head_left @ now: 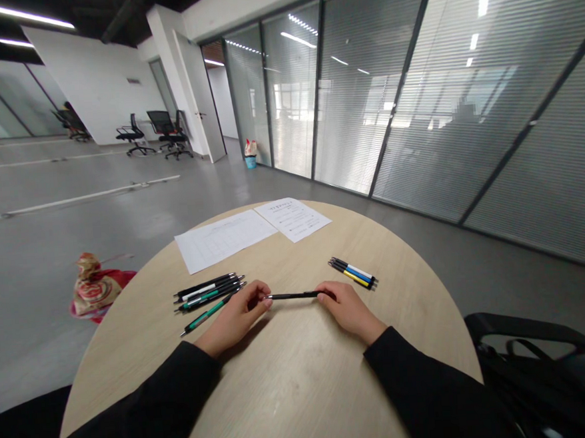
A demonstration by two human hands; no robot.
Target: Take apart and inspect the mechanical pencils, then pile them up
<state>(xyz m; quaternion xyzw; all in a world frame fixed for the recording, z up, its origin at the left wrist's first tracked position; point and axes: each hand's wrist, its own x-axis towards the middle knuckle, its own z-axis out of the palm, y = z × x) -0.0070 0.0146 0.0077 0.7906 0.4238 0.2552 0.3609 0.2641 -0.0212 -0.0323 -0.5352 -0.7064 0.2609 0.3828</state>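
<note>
The left hand (pixel 236 316) and right hand (pixel 349 305) pinch the black pen (pixel 294 295) near both ends, so keep those fingers (pixel 264 306) soft and steady over the tabletop (pixel 294 379).

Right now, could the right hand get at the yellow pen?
Probably yes: the yellow pen lies beside the right hand with nothing over it, though that hand holds a black pen and might need to release it.

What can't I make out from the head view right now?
- Held pen, head view: ends partly hidden by the fingers.
- Small print on the sheets, head view: too small to read.
- Table, head view: near side cut off by the bottom edge.
</note>
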